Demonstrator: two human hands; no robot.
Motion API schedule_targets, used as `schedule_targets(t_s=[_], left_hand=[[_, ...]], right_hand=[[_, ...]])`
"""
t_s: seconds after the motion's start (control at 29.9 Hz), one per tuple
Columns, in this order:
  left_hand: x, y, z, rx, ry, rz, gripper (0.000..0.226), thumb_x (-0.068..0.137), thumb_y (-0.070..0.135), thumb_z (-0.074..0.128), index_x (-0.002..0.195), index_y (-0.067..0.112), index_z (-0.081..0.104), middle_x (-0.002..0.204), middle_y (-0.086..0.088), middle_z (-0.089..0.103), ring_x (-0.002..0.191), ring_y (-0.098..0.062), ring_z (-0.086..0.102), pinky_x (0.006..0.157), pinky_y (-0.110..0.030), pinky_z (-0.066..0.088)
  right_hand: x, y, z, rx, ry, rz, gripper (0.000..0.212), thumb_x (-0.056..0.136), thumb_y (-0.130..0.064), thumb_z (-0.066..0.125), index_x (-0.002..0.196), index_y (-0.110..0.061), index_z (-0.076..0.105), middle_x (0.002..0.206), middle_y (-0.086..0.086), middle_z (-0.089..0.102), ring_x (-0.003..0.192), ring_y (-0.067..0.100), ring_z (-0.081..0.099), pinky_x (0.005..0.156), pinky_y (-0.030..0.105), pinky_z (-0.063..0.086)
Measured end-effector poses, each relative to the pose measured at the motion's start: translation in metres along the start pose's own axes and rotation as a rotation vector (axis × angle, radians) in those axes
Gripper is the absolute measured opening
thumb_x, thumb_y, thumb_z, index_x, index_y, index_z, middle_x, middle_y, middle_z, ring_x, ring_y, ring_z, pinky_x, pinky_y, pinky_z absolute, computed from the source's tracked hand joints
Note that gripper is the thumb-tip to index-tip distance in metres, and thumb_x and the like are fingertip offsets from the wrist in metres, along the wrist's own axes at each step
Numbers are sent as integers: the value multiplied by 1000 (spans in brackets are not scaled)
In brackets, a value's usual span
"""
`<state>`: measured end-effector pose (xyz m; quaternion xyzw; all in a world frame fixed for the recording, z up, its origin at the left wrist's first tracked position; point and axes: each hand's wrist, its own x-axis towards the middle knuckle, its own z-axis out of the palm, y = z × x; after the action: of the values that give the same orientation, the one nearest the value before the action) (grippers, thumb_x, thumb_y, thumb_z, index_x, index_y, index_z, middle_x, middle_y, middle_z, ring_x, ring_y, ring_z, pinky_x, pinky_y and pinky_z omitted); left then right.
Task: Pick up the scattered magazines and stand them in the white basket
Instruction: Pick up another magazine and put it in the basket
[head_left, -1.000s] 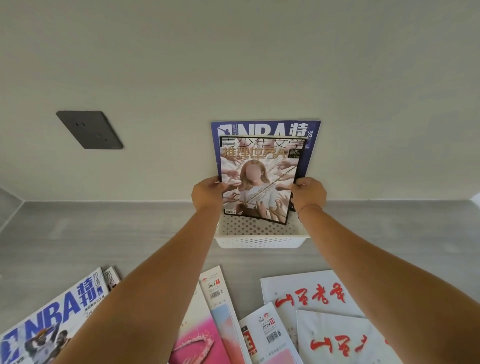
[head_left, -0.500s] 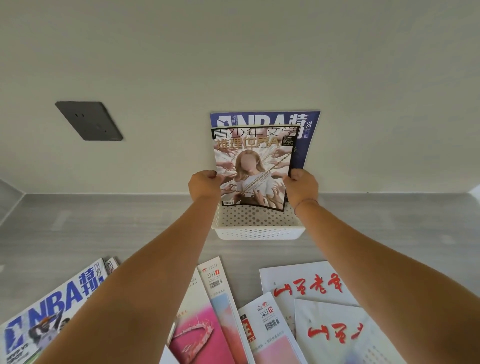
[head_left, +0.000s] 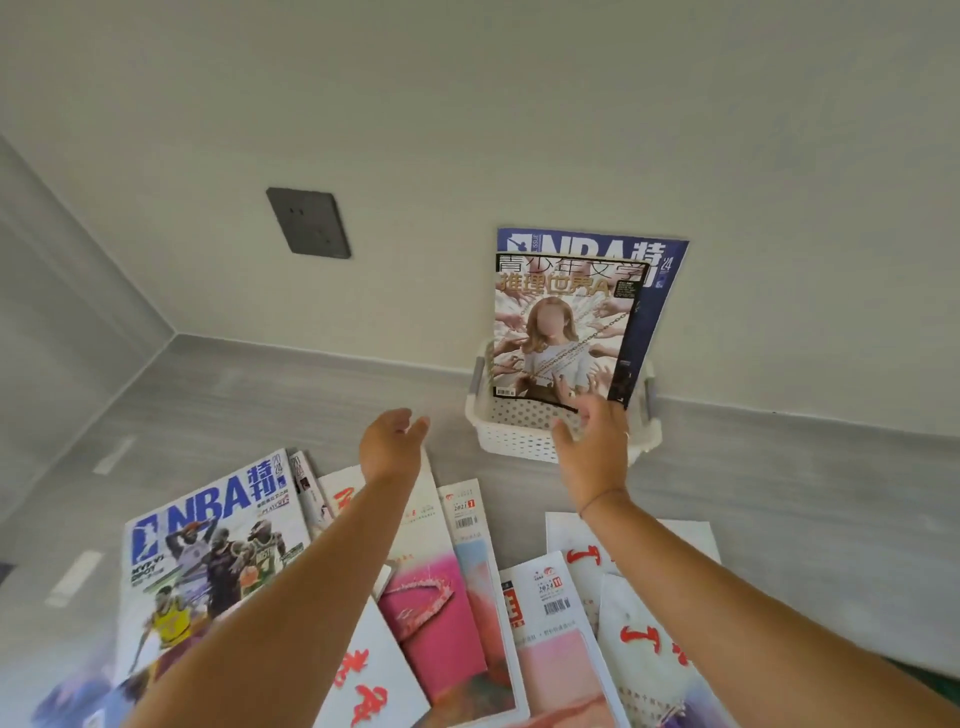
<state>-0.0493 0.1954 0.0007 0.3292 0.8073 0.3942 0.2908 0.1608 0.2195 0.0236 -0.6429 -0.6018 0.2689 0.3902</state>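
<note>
At 8 o'clock of our left hand, an NBA magazine (head_left: 208, 551) lies flat on the floor (head_left: 234, 405), with a dark socket (head_left: 309, 222) on the wall above it. Our left hand (head_left: 390, 441) hovers open over the scattered pile, fingers loosely spread, holding nothing. A pink magazine (head_left: 436, 618) lies at its 6 o'clock. At its 3 o'clock the basket (head_left: 514, 441) sits against the wall with two magazines upright in it: a story magazine (head_left: 561, 332) in front, a second NBA issue (head_left: 655, 317) behind. Our right hand (head_left: 592, 449) is open and empty before the basket, fingertips by the front cover's lower edge; we cannot tell if they touch. At its 5 o'clock lie white magazines (head_left: 649, 639) with red script.
</note>
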Motion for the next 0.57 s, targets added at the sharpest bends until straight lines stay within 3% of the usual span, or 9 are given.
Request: schedule_targets(t_s=[0.07, 0.2, 0.3, 0.33, 0.43, 0.5, 0.57], left_hand=[[-20, -25, -18, 20, 18, -16, 41, 86, 28, 63, 123, 10, 60, 124, -8, 64, 95, -20, 65, 87, -33, 49], [-66, -79, -55, 61, 91, -79, 42, 85, 30, 65, 122, 11, 60, 125, -10, 64, 110, -24, 61, 93, -33, 46], [-98, -116, -81, 121, 142, -140, 43, 84, 28, 67, 122, 9, 60, 117, -16, 67, 84, -23, 67, 74, -29, 54], [-106, -128, -89, 156, 147, -159, 44, 83, 28, 67, 123, 9, 60, 118, -16, 67, 84, -25, 67, 75, -32, 55], [-122, -160, -108, 379, 133, -166, 55, 80, 34, 69, 130, 14, 52, 136, -9, 54, 119, -30, 53, 99, -42, 44], [-124, -174, -120, 507, 67, -150, 63, 79, 39, 68, 135, 20, 45, 144, -3, 43, 130, -29, 40, 107, -46, 35], [-121, -184, -133, 608, -12, -134, 73, 77, 44, 68, 140, 24, 36, 148, 0, 35, 136, -27, 31, 113, -47, 26]], right_hand=[[-28, -1, 11, 15, -127, -22, 25, 83, -12, 62, 107, -8, 57, 111, 10, 54, 101, 23, 53, 87, 32, 47], [-82, -1, 39, 48, -430, 24, 25, 83, -17, 63, 106, -10, 57, 107, 6, 57, 92, 18, 56, 80, 25, 45], [-120, 0, 55, 47, -626, 88, 32, 83, -24, 64, 112, -12, 55, 105, -1, 60, 91, 10, 54, 78, 19, 39], [-132, 1, 59, 39, -678, 114, 33, 83, -26, 64, 112, -14, 54, 102, -3, 60, 91, 10, 55, 77, 20, 40], [-164, 4, 66, 21, -760, 207, 30, 83, -29, 65, 109, -17, 54, 98, -3, 62, 93, 14, 60, 75, 22, 43], [-183, 6, 68, -1, -729, 243, 26, 81, -26, 66, 103, -15, 57, 96, -2, 64, 91, 14, 61, 79, 24, 47], [-202, 8, 67, 8, -692, 297, 20, 79, -21, 68, 94, -14, 58, 91, -1, 63, 83, 12, 59, 72, 21, 47]])
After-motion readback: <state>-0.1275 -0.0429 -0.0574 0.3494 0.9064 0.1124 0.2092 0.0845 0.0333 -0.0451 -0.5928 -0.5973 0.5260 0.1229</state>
